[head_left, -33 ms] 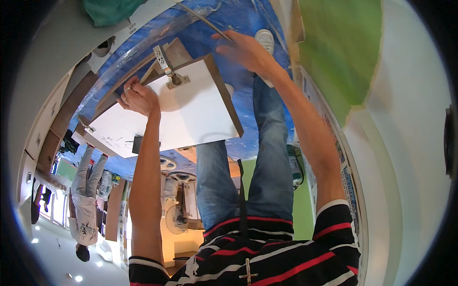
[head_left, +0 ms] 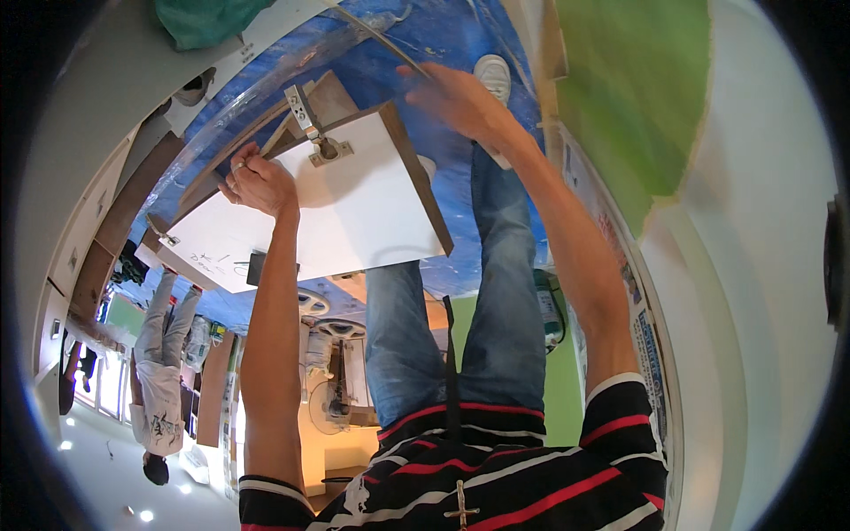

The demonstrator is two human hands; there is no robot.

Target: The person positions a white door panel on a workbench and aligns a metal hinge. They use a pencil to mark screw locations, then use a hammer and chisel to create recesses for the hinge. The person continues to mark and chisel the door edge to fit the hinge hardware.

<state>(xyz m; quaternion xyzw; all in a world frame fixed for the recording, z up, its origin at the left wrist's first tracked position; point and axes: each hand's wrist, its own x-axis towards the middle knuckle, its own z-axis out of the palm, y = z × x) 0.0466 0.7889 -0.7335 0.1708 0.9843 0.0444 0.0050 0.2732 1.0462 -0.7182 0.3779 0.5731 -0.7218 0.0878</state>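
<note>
A white cabinet door (head_left: 354, 208) with brown edges is held tilted in front of my legs. My left hand (head_left: 259, 183) is closed at its far edge, fingers curled over the rim. Right of that hand a metal cabinet hinge (head_left: 329, 150) is fixed in the panel, its arm sticking out past the edge. A second hinge (head_left: 165, 234) sits at the left corner. My right hand (head_left: 460, 104), slightly blurred, is closed around the end of a long thin rod (head_left: 381, 40), apart from the door. The rod's far end runs to the picture's top edge.
Blue plastic sheeting (head_left: 434, 40) covers the floor. Brown boards (head_left: 332, 96) lie beyond the door. A green-painted wall (head_left: 633, 88) rises on the right, cabinets (head_left: 75, 243) on the left. Another person (head_left: 162, 380) stands far back. A fan (head_left: 328, 407) shows behind my legs.
</note>
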